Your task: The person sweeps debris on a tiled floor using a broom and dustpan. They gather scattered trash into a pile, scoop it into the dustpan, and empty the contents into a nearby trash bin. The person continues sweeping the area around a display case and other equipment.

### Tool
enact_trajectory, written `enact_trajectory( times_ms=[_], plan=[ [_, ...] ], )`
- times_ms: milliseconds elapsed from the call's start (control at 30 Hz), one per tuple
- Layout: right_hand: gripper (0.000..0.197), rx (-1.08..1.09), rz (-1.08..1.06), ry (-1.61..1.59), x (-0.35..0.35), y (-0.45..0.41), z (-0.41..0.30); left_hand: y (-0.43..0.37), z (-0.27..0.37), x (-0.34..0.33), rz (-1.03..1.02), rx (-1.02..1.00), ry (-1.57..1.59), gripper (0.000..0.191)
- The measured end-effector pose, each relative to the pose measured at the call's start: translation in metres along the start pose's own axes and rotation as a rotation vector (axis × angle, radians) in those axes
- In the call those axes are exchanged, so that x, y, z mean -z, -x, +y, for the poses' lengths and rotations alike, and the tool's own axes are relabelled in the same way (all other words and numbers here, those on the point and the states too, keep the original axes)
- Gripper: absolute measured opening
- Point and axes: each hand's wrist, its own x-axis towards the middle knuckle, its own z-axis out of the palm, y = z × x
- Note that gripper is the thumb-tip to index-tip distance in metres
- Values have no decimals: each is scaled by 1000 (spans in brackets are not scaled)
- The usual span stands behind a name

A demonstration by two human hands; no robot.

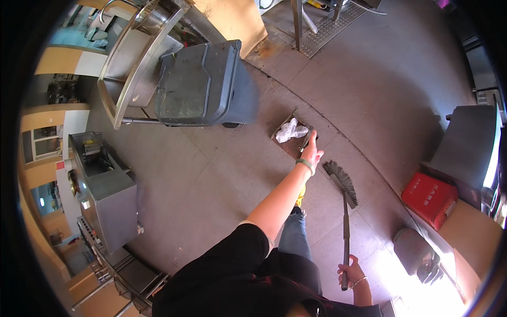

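My left hand (pixel 312 153) reaches forward, closed around the upright handle of a dustpan (pixel 291 149). A crumpled piece of whitish, see-through plastic (pixel 291 130) lies in the pan. The handle is partly covered by my fingers. Lower right, my right hand (pixel 351 273) grips a broom (pixel 346 226) near the end of its dark stick. The broom's grey bristles (pixel 344 180) fan out near the floor, to the right of the dustpan and apart from it.
A lidded grey wheeled bin (pixel 190 87) stands ahead on the left, beside a steel sink table (pixel 138 67). To the right are a red box with writing (pixel 429 198) and a gas cylinder (pixel 414 249). A steel cabinet (pixel 113 210) stands on the left.
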Motion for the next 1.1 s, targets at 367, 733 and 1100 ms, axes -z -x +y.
enact_trajectory(
  times_ms=[367, 733, 1100],
  plan=[
    [57, -184, -49, -153, 26, -68, 0, -51, 19, 84, 216, -133, 1098, 25],
    [32, 134, 198, 227, 4, 3, -43, 104, -15, 217, 298, -374, 769, 21],
    [49, 602, 245, 495, -119, -83, -180, 137, -42, 359, 552, -394, -925, 32]
  ],
)
